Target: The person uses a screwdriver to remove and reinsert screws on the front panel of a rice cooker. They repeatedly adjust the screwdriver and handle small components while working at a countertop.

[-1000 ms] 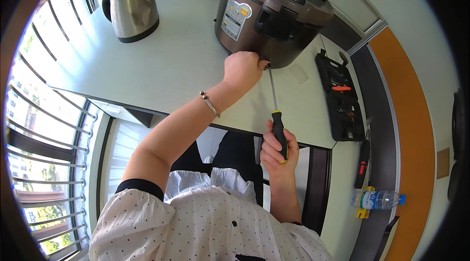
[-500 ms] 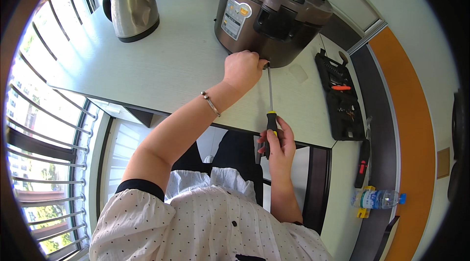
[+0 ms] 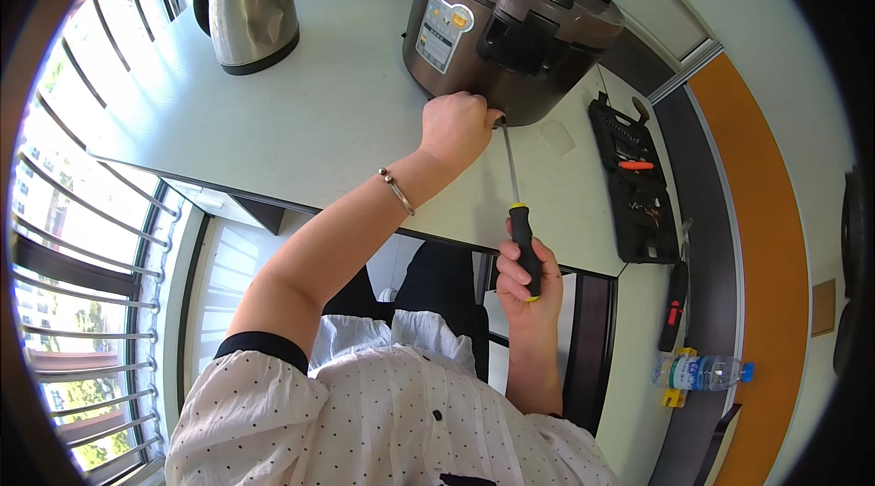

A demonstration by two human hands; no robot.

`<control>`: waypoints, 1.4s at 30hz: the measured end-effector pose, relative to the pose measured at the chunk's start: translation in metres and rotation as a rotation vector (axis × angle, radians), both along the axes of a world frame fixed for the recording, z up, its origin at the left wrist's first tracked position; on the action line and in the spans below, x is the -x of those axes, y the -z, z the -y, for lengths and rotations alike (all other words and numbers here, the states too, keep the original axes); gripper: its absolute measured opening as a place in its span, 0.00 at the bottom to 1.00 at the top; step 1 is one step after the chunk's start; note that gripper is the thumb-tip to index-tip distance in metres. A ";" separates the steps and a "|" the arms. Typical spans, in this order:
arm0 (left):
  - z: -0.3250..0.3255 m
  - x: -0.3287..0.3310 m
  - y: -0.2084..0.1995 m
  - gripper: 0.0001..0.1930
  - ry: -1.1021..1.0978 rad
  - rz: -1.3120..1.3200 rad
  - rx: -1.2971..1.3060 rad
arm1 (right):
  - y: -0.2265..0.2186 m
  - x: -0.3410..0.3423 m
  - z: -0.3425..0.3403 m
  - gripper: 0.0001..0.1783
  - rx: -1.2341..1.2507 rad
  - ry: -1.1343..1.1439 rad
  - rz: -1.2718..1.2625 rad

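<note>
A large brown rice cooker (image 3: 533, 90) stands at the back of the white tabletop (image 3: 319, 112). Against the front of its lower edge is my left hand (image 3: 456, 129), its fingers curled in and the thumb by the screwdriver's tip. What those fingers pinch is hidden. In my right hand (image 3: 549, 278), closed round the black and yellow handle, is a long screwdriver (image 3: 523, 245). Its thin metal shaft points away from me and slants up to the cooker's base, ending beside my left thumb. Whether the tip sits in a screw does not show.
A steel kettle (image 3: 251, 21) stands at the far left. On the right lies an open black tool case (image 3: 629, 185) with an orange-handled tool. Nearer me are a black and red tool (image 3: 674, 308) and a water bottle (image 3: 706, 372) lying over something yellow. Window bars line the left.
My right hand has shifted slightly right and wrapped more fully round the screwdriver handle, which now slants more toward the right. My left hand stays at the cooker's base.
</note>
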State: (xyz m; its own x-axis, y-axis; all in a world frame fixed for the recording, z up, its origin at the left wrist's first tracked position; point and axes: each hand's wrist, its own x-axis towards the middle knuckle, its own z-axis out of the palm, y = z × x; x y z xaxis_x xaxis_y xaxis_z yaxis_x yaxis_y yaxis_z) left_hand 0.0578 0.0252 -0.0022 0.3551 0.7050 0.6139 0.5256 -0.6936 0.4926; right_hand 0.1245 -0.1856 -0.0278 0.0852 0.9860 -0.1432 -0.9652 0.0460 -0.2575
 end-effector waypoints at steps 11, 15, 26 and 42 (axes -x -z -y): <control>-0.005 -0.005 0.006 0.17 -0.003 0.035 -0.030 | -0.014 0.013 0.003 0.22 0.127 0.128 0.486; -0.004 -0.002 0.005 0.17 0.016 -0.005 -0.022 | -0.017 0.016 0.007 0.22 0.160 0.223 0.532; -0.003 -0.001 0.006 0.19 0.022 -0.032 0.011 | -0.011 0.016 0.009 0.20 0.194 0.204 0.534; 0.001 -0.001 0.000 0.21 -0.031 -0.099 0.104 | -0.008 0.017 0.012 0.20 0.218 0.220 0.574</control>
